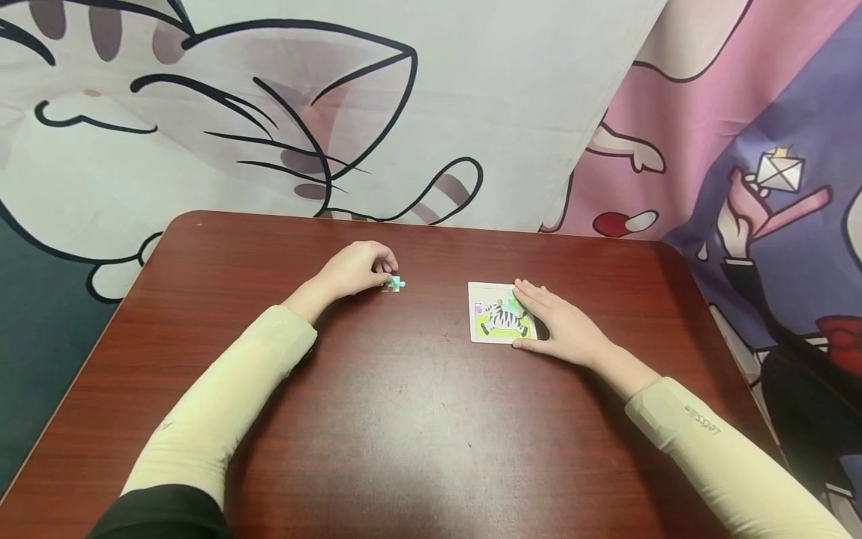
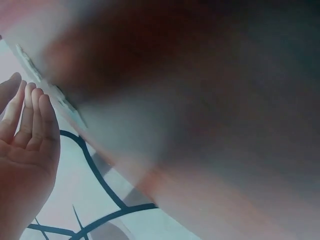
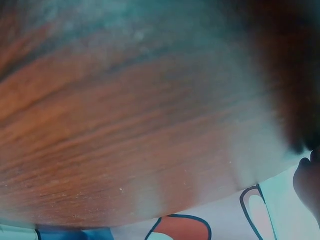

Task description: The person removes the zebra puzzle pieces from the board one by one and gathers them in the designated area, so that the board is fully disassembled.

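At the far middle of the table, my left hand (image 1: 360, 268) has its fingers bent toward the thumb. A small blue and green jigsaw piece (image 1: 397, 284) shows at the thumb tip, pinched there and partly hidden by the hand. To the right lies a square white-framed jigsaw puzzle (image 1: 501, 323) with a zebra on green. My right hand (image 1: 562, 326) rests on its right side, fingers straight across the upper corner and thumb along the lower edge. In the left wrist view, the left hand (image 2: 30, 135) appears at the left edge; only a bit of the right hand (image 3: 307, 182) enters the right wrist view.
The dark red-brown wooden table (image 1: 404, 419) has rounded far corners. Right behind its far edge hangs a white cloth (image 1: 525, 112) with a cartoon cat, and a pink and purple printed cloth (image 1: 700, 150) hangs at the right.
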Available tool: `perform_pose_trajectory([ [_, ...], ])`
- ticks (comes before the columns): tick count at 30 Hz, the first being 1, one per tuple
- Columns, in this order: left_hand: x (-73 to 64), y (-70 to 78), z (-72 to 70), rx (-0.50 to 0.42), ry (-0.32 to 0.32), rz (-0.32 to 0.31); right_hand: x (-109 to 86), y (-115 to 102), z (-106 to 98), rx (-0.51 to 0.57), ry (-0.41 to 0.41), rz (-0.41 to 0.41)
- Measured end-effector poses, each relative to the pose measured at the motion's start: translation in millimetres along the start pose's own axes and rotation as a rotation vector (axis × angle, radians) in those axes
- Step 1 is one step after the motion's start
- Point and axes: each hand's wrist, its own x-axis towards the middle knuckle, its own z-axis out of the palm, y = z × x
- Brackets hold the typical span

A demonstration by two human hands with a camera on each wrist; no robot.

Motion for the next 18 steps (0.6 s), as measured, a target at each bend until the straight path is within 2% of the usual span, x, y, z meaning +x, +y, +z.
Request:
perform_pose_trajectory([
  [7,14.7,18.9,10.8,-0.043,-0.002,0.028,-1.1,0.9,1.6,0.036,0.018,0.011],
  [14,35.2,46.6,29.9,-0.075,-0.007,0.062,-1.4,0.3,2.5,0.045,0.024,0.019],
  [18,45.6,62.6,39.3,-0.126,0.005,0.071,-1.0,-0.4,1.1,0.034,0.027,0.018],
])
